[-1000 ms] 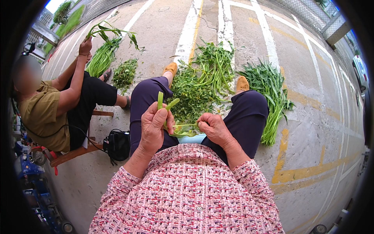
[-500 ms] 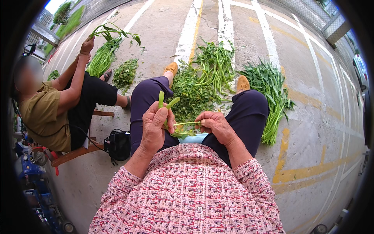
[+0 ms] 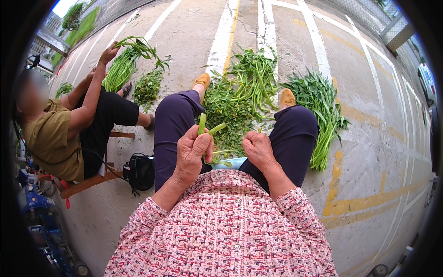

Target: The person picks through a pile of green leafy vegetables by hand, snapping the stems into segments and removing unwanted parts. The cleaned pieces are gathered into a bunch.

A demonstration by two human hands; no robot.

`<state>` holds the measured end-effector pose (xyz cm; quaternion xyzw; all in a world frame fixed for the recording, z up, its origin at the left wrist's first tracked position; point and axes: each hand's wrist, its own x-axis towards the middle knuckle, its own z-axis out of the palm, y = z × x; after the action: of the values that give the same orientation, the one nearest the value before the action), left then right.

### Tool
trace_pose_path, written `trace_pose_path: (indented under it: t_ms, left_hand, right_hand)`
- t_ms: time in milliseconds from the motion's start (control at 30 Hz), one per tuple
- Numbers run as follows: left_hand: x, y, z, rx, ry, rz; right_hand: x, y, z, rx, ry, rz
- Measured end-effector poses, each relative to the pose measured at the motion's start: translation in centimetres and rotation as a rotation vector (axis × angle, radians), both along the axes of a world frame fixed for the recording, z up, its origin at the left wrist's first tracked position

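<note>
My left hand [image 3: 188, 154], its fingers closed, grips a few thick green vegetable stalks [image 3: 203, 123]; their cut ends stick up above the fist. Thinner pale stems [image 3: 221, 163] trail below that hand, over my lap. Apart from it, to the right, my right hand [image 3: 259, 150] is curled into a fist by my right knee. Whatever may be inside that fist is hidden. Beyond both hands, between my feet, lies a pile of loose leaves [image 3: 221, 111]. Leafy green stalks [image 3: 256, 76] lie at its far side.
Right of my right leg lies a long bundle of leafy greens [image 3: 318, 115]. At left a seated person [image 3: 55, 134] holds up a leafy stalk [image 3: 145, 47], near another bundle [image 3: 121, 69] and a small leaf heap [image 3: 147, 87]. A black bag [image 3: 140, 171] sits beside my left leg.
My right hand has come away from the thin stem stretched between my hands and closed into a fist. My left hand has shifted slightly right and down. The neighbour's raised stalk has swung.
</note>
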<state>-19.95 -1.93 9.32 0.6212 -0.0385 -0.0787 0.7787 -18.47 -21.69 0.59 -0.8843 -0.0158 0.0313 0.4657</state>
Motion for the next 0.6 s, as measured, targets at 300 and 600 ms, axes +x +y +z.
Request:
trace_pose_path:
  t_ms: [300,600]
  left_hand:
    - [0.5,0.3,-0.5,-0.040,0.053,-0.034]
    - [0.6,0.0,-0.8,-0.051,0.087,-0.047]
  right_hand:
    - [-0.1,-0.4,3.4,0.811,0.421,0.320]
    - [-0.2,-0.6,3.0,0.678,0.374,0.338]
